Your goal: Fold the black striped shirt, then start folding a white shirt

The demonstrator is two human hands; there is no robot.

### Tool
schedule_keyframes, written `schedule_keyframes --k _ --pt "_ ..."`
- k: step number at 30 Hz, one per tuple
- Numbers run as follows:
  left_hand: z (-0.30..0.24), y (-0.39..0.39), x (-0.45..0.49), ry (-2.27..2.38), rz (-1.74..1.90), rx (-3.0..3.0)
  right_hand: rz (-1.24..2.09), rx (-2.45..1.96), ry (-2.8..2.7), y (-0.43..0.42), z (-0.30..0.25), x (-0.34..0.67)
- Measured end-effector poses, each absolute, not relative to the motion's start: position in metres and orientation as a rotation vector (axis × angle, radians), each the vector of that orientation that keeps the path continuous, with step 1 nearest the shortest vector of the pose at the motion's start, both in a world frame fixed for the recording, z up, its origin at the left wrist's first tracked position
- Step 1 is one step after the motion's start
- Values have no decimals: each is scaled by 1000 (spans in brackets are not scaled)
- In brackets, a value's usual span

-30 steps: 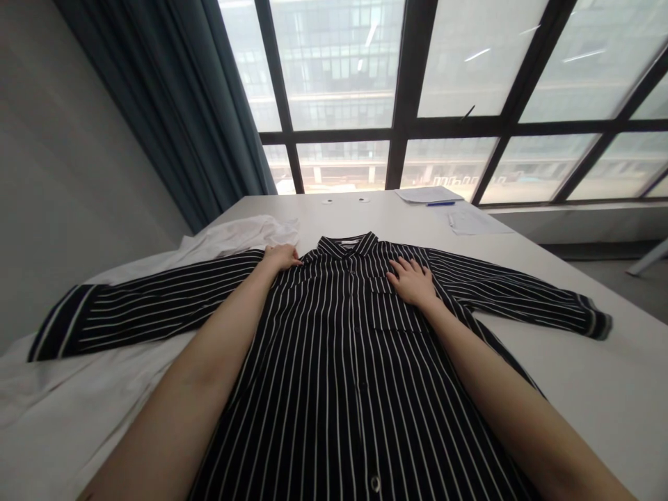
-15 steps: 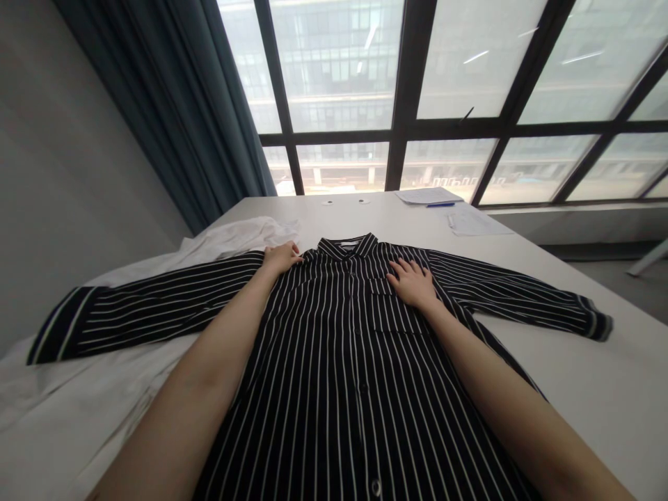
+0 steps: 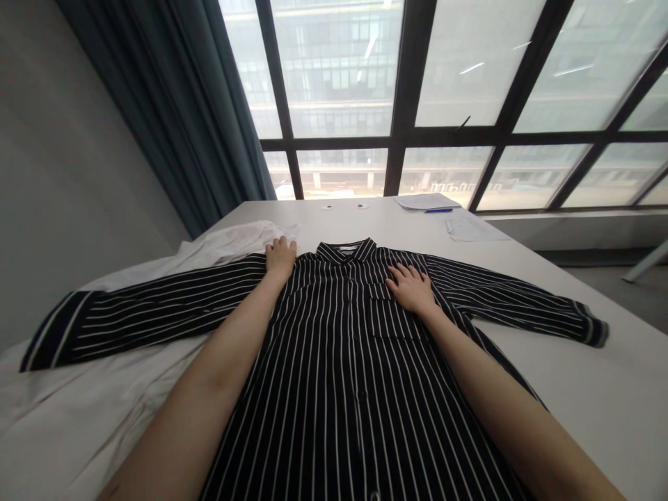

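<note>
No legible text, brand, number or sign. A pale label point(image 3: 348, 248) sits inside the collar of the striped shirt point(image 3: 334, 362); its lettering, if any, is too small to read. At the far end of the desk point(image 3: 584, 390), the upper paper point(image 3: 425, 202) and the lower paper point(image 3: 477, 229) lie near each other, any writing on them unresolved. Beyond the window point(image 3: 449, 163), a row of white shapes point(image 3: 462, 187) appears low in the pane; whether these are characters cannot be told.
</note>
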State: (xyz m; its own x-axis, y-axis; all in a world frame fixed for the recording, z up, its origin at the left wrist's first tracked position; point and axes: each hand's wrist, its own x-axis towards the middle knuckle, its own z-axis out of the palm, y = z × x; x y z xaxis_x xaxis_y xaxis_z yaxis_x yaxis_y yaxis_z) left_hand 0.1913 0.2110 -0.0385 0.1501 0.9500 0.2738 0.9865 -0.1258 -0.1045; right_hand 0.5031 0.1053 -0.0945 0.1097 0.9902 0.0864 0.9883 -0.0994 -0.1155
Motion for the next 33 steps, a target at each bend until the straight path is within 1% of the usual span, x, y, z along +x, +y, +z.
schedule_keyframes --k 3,7,13,16,19,23,27,33 --pt "-43 207 206 -1845 -186 -2239 22 -2226 -2006 106 -95 503" --pt "-57 208 231 -1784 -61 -2468 32 -2230 -2005 106 -95 503" --pt "-72 219 239 -1861 63 -2570 28 -2226 -2008 106 -95 504" --pt "-73 221 234 -1902 56 -2547 25 -2224 -2008 106 -95 504" --pt "-73 216 235 -1972 -29 -2412 25 -2223 -2010 106 -95 504" --pt "-74 204 245 -1925 -135 -2350 23 -2222 -2009 106 -95 504" --pt "-77 204 242 -1950 -96 -2385 28 -2223 -2013 107 -95 504" --pt "-76 215 211 -1990 -3 -2444 30 -2221 -2020 107 -95 504"
